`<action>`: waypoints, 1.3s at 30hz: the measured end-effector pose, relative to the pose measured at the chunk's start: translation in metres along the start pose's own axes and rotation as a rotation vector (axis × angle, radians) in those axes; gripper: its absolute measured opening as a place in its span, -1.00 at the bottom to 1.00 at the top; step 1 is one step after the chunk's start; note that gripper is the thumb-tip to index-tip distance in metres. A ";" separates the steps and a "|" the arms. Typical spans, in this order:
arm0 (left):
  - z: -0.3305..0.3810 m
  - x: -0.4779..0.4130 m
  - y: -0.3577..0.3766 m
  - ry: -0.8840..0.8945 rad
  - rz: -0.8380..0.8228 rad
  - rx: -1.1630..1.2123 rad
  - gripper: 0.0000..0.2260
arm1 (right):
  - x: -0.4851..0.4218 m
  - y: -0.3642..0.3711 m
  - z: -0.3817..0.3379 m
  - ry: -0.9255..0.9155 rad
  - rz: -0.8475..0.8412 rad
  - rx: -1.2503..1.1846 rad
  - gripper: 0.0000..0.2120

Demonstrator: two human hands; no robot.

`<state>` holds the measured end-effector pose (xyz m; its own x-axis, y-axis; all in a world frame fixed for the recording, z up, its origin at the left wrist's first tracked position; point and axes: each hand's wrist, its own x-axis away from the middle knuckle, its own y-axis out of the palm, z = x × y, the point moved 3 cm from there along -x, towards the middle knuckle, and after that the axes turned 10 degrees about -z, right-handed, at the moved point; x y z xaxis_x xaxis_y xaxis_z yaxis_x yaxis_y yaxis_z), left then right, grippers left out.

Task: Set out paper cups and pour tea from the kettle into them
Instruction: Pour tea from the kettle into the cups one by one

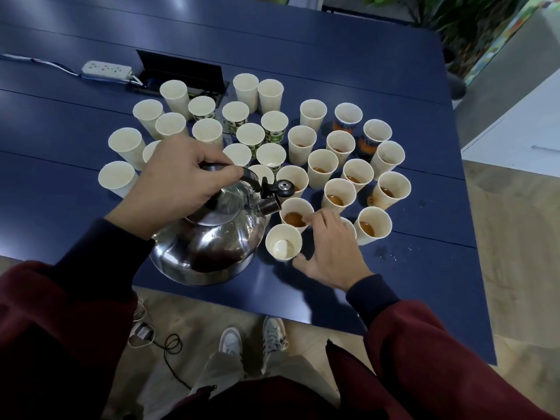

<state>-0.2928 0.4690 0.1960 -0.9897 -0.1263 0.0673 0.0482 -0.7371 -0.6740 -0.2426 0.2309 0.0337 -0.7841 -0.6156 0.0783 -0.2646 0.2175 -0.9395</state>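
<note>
Nearest, below the kettle [209,244] in the picture, a pair of grey and white shoes [230,341] stands on the wooden floor, with a thin black cable [171,347] to their left. Dark red sleeves with navy cuffs reach in from both sides.

The steel kettle is at the near edge of the blue table [394,283], tipped to the right, with its spout cap flipped up. Whether its base touches the table cannot be told. The left hand [178,183] is curled round the black handle on top of the kettle.

Just right of the kettle's body stands an empty paper cup [283,242]. The right hand [330,250] lies right of that, its fingers spread and holding nothing. Its thumb is beside the empty cup and a fingertip is at the rim of the tea cup [295,216]. This cup holds brown tea and sits right at the kettle's spout.

Farther right of the kettle stand more cups holding tea [336,194], and drops of liquid lie on the table near them. Behind and left of the kettle stand many empty cups [209,131], some with a green print.

Far behind the kettle, to the left, lies a white power strip [106,69] beside an open black cable hatch [181,68]. Beyond the table's far right corner are green plants [460,25].
</note>
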 end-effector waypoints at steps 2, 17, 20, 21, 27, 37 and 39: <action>-0.003 0.005 -0.002 0.007 -0.033 0.018 -0.93 | 0.002 0.008 -0.008 0.035 -0.002 -0.005 -0.30; -0.006 0.050 0.011 0.026 -0.064 -0.005 -0.89 | 0.009 0.033 -0.041 0.086 0.128 -0.089 -0.46; -0.001 0.054 0.015 0.017 -0.016 0.008 -0.88 | 0.013 0.032 -0.034 0.052 0.108 -0.098 -0.45; 0.000 0.056 0.016 0.009 -0.006 0.006 -0.88 | 0.015 0.032 -0.032 0.045 0.090 -0.089 -0.43; 0.007 0.069 0.024 -0.002 0.026 -0.006 -0.88 | 0.025 0.033 -0.022 0.018 0.052 -0.094 -0.43; 0.008 0.074 0.038 -0.021 0.013 -0.033 -0.88 | 0.029 0.030 -0.015 -0.004 -0.053 -0.199 -0.40; 0.010 0.074 0.040 -0.021 0.011 -0.031 -0.88 | 0.029 0.030 -0.014 -0.010 -0.056 -0.195 -0.37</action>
<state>-0.3627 0.4234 0.1815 -0.9862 -0.1480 0.0748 0.0544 -0.7147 -0.6974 -0.2808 0.2302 0.0120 -0.7597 -0.6382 0.1244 -0.4123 0.3250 -0.8511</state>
